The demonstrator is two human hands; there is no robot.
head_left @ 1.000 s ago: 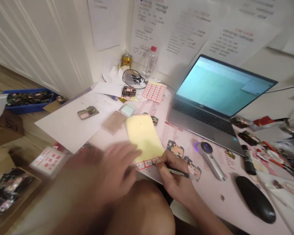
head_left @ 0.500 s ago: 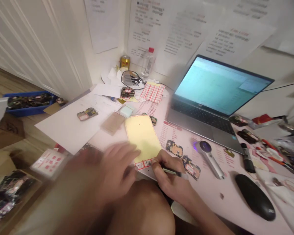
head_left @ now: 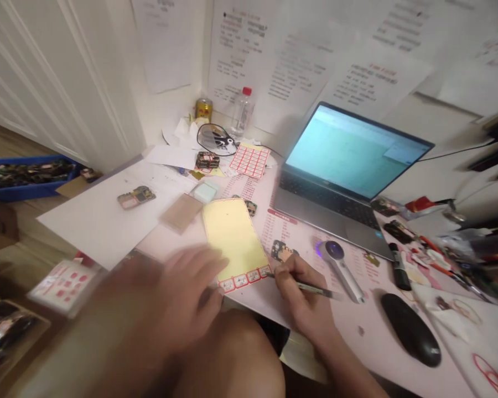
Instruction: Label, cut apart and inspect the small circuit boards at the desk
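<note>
Right hand was closed around a black pen, its tip just beside a row of red-bordered labels at the near end of a yellow sheet. Left hand, blurred, was open with spread fingers, holding nothing I could see, near the sheet's corner. The sheet lay on a pink printed desk mat. It seemed light and thin, perhaps easy to bend, so its edges looked best for taking hold. Farther away were a phone circuit board, a handheld magnifier and a laptop.

White panelled door, wooden floor — printed sheets cover the wall.
</note>
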